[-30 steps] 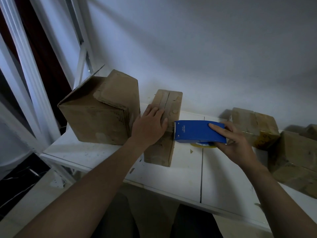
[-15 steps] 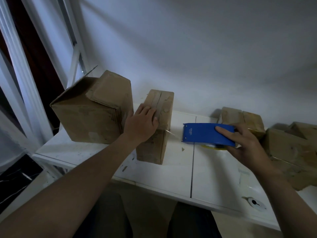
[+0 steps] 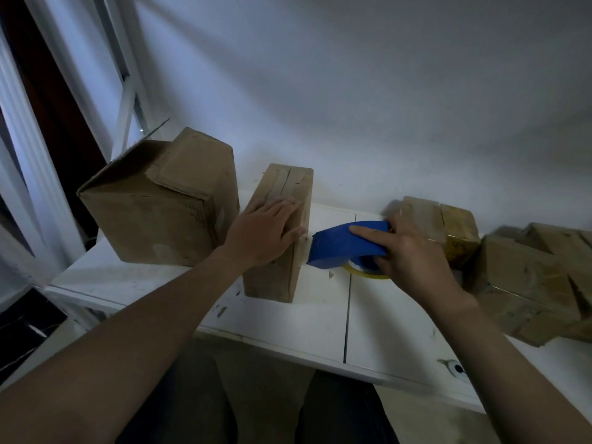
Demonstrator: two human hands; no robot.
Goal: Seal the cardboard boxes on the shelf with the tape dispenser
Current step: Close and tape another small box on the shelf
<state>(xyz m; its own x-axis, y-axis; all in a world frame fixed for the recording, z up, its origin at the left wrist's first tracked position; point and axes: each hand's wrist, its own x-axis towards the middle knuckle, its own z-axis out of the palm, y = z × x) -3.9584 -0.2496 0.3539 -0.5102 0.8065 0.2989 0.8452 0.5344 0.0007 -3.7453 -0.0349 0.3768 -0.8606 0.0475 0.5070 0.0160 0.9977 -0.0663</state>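
Head view, dim light. Narrow brown cardboard box [image 3: 272, 277] stands upright on the white shelf [image 3: 320, 322], top flaps closed with the seam running away from the camera.

Left hand [image 3: 262, 232] rests flat on the box top. Fingers are straight and close together, and the thumb lies over the right upper edge.

Right hand [image 3: 413, 251] grips the blue plastic tape dispenser [image 3: 339, 248]. The index finger [image 3: 368, 232] lies extended along its top, and the other fingers are curled round the rear part. The dispenser is tilted, its front end just beside the box's right face near the thumb; contact cannot be told. Yellowish tape roll [image 3: 368, 274] shows beneath it.

Left of the narrow box and just beside it is a large brown cardboard box [image 3: 153, 213] with one flap raised. At the right end of the shelf is a cluster of smaller brown cardboard boxes [image 3: 525, 277].
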